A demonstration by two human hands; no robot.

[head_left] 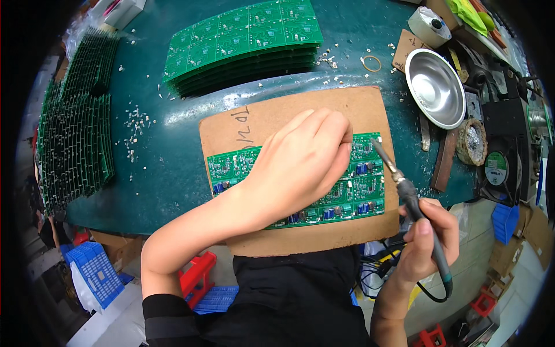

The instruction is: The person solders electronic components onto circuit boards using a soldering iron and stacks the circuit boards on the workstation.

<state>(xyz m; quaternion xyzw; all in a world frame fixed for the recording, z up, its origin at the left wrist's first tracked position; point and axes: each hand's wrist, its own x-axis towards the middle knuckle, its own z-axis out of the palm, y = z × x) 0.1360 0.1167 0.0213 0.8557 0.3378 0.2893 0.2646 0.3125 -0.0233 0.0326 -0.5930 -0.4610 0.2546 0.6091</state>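
A green circuit board panel (368, 189) with small blue and metal components lies on a piece of brown cardboard (324, 240) in front of me. My left hand (306, 153) is over the panel's middle with its fingers curled together; whatever they may pinch is hidden behind them. A soldering iron (412, 203) is in my right hand (432, 240), gripped like a pen by its dark handle. Its metal tip reaches the panel's upper right corner, beside a small white part. I cannot tell whether the tip touches.
A tall stack of green panels (243, 43) stands at the back. More boards (78, 144) stand in rows at left. On the right are a metal bowl (435, 87), a round tip-cleaning dish (472, 142) and a black fan (502, 168). Small white parts (137, 124) litter the green table.
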